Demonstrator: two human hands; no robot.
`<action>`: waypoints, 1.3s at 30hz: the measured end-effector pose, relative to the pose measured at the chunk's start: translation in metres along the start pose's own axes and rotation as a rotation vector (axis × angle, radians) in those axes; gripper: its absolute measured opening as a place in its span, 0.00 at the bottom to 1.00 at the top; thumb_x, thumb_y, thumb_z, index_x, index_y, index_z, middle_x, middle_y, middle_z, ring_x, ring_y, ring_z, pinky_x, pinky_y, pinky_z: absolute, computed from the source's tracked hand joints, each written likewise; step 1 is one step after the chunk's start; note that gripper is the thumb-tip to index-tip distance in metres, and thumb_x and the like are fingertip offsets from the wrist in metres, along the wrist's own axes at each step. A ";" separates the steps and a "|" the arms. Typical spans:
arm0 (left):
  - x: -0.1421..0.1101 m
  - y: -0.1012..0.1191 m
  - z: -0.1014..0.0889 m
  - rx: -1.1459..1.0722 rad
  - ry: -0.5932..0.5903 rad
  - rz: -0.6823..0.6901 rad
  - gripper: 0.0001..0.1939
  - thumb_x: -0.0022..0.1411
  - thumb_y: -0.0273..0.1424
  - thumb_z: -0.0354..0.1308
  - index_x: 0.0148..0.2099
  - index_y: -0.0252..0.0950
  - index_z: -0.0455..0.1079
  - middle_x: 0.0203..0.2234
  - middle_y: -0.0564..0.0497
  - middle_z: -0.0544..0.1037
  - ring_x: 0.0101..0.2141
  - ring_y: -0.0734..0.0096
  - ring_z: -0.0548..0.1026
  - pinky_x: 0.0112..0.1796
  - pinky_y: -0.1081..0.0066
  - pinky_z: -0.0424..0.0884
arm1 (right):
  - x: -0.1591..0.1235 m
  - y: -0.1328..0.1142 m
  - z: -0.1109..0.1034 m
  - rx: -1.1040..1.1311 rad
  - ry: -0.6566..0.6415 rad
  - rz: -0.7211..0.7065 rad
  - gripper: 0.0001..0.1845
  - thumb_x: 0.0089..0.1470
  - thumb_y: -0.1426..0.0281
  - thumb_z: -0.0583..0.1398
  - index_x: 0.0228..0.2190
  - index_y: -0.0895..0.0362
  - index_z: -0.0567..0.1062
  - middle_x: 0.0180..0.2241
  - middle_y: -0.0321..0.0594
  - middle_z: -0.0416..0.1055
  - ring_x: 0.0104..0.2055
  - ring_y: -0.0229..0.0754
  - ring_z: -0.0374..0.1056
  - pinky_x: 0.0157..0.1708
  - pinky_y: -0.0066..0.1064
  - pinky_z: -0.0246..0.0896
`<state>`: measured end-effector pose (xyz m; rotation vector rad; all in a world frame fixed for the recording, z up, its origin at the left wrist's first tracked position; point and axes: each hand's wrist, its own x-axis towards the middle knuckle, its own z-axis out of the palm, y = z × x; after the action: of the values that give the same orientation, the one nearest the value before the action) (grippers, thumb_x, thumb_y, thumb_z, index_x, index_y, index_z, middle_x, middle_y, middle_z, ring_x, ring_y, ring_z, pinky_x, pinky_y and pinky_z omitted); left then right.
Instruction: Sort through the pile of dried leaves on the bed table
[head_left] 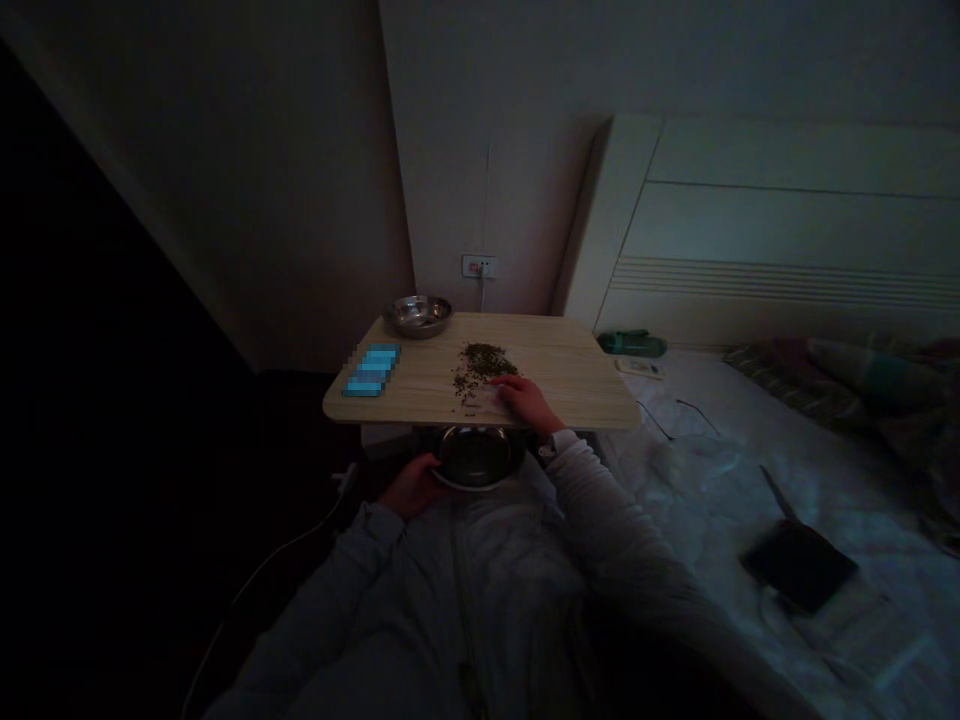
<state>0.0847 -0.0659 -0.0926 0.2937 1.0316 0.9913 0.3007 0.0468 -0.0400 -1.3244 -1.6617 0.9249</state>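
A pile of small dark-green grains (487, 362), which look like mung beans, lies spread on a light wooden table (577, 350), with some scattered towards its near edge. My right hand (525, 402) rests at the near right side of the pile, fingers stretched out over the tabletop and touching the grains. Below the table's near edge, a shiny metal bowl (474, 460) is held over my lap. My left hand (412, 485) grips that bowl by its left rim; the fingers underneath are hidden. The inside of the bowl is too dark to make out.
A second metal bowl (418, 316) stands at the table's far left corner, with a phone (372, 370), its screen lit, nearer. To the right, a bed (705, 500) holds a green bottle (634, 344), a remote (639, 369) and a dark flat object (799, 565). A white cable (277, 548) runs at left.
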 end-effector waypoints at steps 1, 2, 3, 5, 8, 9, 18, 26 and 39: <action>0.000 0.000 -0.001 -0.008 0.007 0.003 0.10 0.55 0.19 0.53 0.37 0.30 0.74 0.27 0.45 0.83 0.31 0.61 0.82 0.35 0.65 0.79 | 0.000 0.000 0.000 0.006 -0.001 -0.004 0.18 0.47 0.72 0.56 0.38 0.55 0.82 0.28 0.34 0.76 0.33 0.39 0.68 0.40 0.31 0.65; 0.001 0.000 -0.001 -0.020 0.010 0.007 0.10 0.54 0.19 0.53 0.37 0.30 0.74 0.26 0.46 0.83 0.31 0.62 0.82 0.35 0.65 0.79 | 0.000 0.000 0.000 0.010 0.000 -0.007 0.18 0.47 0.72 0.56 0.38 0.55 0.82 0.28 0.34 0.76 0.33 0.39 0.68 0.39 0.31 0.65; 0.001 0.000 -0.002 -0.034 0.008 0.013 0.10 0.54 0.19 0.54 0.37 0.31 0.74 0.26 0.47 0.83 0.30 0.62 0.81 0.35 0.66 0.79 | 0.000 0.000 -0.001 0.010 0.000 -0.009 0.18 0.47 0.72 0.56 0.38 0.55 0.82 0.28 0.34 0.76 0.32 0.39 0.68 0.39 0.31 0.65; 0.001 0.000 -0.003 -0.055 0.004 0.022 0.10 0.54 0.19 0.54 0.37 0.31 0.73 0.25 0.47 0.82 0.29 0.63 0.81 0.34 0.66 0.79 | -0.001 -0.002 -0.001 0.003 -0.004 -0.009 0.19 0.47 0.73 0.56 0.39 0.56 0.82 0.27 0.34 0.76 0.31 0.39 0.67 0.39 0.32 0.64; 0.001 0.001 -0.002 -0.055 0.014 0.027 0.08 0.54 0.18 0.54 0.34 0.32 0.72 0.24 0.48 0.81 0.26 0.65 0.80 0.34 0.67 0.79 | -0.002 -0.005 -0.001 -0.009 -0.033 -0.006 0.19 0.48 0.73 0.57 0.41 0.56 0.81 0.27 0.34 0.76 0.29 0.38 0.66 0.39 0.32 0.64; 0.001 0.001 -0.002 -0.052 0.018 0.029 0.08 0.54 0.18 0.54 0.34 0.32 0.72 0.24 0.48 0.81 0.26 0.66 0.79 0.33 0.67 0.79 | -0.003 -0.006 -0.001 -0.009 -0.047 -0.005 0.19 0.48 0.73 0.57 0.42 0.57 0.81 0.27 0.34 0.76 0.29 0.38 0.66 0.38 0.32 0.64; 0.001 0.002 -0.001 -0.054 0.024 0.011 0.08 0.54 0.17 0.54 0.32 0.33 0.71 0.23 0.49 0.81 0.25 0.67 0.79 0.33 0.67 0.79 | -0.003 -0.005 -0.001 0.017 -0.091 -0.012 0.15 0.50 0.73 0.59 0.41 0.56 0.79 0.29 0.35 0.78 0.30 0.38 0.68 0.39 0.32 0.66; 0.002 0.001 -0.002 -0.029 0.023 0.027 0.09 0.55 0.18 0.53 0.35 0.31 0.73 0.25 0.47 0.82 0.30 0.62 0.81 0.37 0.64 0.79 | 0.000 0.002 0.001 0.010 -0.090 -0.016 0.15 0.48 0.72 0.59 0.40 0.57 0.79 0.27 0.33 0.77 0.27 0.36 0.66 0.33 0.28 0.63; 0.003 0.001 -0.002 -0.049 0.026 0.001 0.09 0.55 0.18 0.54 0.35 0.31 0.73 0.24 0.48 0.81 0.27 0.64 0.80 0.35 0.66 0.79 | 0.002 0.004 0.001 0.138 -0.042 -0.023 0.15 0.52 0.65 0.61 0.42 0.55 0.76 0.33 0.37 0.79 0.24 0.35 0.62 0.28 0.29 0.63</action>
<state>0.0827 -0.0636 -0.0946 0.2418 1.0289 1.0222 0.3012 0.0494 -0.0431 -1.1987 -1.6112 1.0405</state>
